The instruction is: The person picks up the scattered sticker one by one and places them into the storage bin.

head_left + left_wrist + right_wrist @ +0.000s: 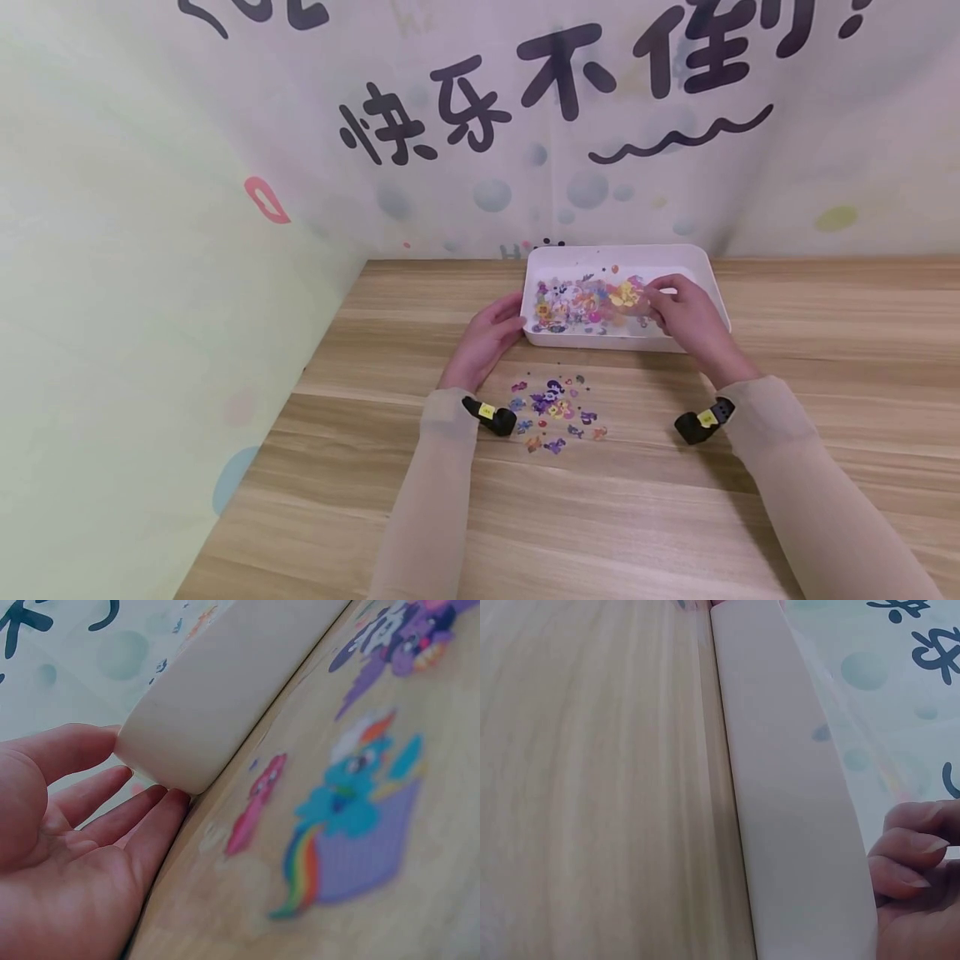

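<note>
A white tray [611,342] stands at the back of the table, with many small cartoon stickers [573,304] in its left and middle parts. My left hand [483,342] touches the tray's left end. In the left wrist view its thumb meets the tray's side near the corner, while the relaxed fingers [154,817] reach the lower edge. Over the tray, my right hand [690,321] pinches a clear sticker sheet [866,739] with yellow figures near the fingertips. The right wrist view shows its fingers curled beyond the tray's front wall.
Colourful pony stickers [555,408] lie flat on the wooden table [570,533] in front of the tray. Behind it hangs a pale printed cloth [637,192] with dark lettering, and a similar cloth [150,292] runs down the left side.
</note>
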`<state>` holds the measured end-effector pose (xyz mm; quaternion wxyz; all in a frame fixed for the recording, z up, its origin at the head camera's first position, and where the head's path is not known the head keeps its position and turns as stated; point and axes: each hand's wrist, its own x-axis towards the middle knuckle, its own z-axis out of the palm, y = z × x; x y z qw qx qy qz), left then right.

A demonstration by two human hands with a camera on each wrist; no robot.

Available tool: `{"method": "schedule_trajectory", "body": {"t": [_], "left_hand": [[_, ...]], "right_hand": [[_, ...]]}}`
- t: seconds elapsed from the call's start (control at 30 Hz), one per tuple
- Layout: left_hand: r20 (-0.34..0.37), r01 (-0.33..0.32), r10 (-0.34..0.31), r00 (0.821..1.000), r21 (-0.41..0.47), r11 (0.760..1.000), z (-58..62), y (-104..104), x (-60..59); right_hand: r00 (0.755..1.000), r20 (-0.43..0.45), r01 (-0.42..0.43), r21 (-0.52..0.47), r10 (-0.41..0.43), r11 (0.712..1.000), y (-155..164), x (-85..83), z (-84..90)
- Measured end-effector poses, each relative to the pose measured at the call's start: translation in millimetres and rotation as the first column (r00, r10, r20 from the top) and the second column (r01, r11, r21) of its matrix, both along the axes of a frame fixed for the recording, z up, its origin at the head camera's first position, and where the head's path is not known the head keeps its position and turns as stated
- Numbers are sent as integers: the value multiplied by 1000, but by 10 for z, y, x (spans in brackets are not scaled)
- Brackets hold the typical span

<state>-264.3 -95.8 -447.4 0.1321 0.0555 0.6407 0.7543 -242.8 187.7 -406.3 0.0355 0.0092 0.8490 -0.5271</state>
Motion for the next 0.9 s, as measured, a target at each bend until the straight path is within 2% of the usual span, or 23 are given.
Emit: {"method": "schedule_trajectory", "body": {"t": [0.3,0.9], "left_hand": [[6,-2,2,1000,-4,1000,11,2,4],[4,3,-3,1000,-6,1000,-7,-1,-17]], "right_hand": [[1000,-5,-4,-14,4,1000,-5,-12,1],[995,14,-103,23,102,994,-18,12,10]]}}
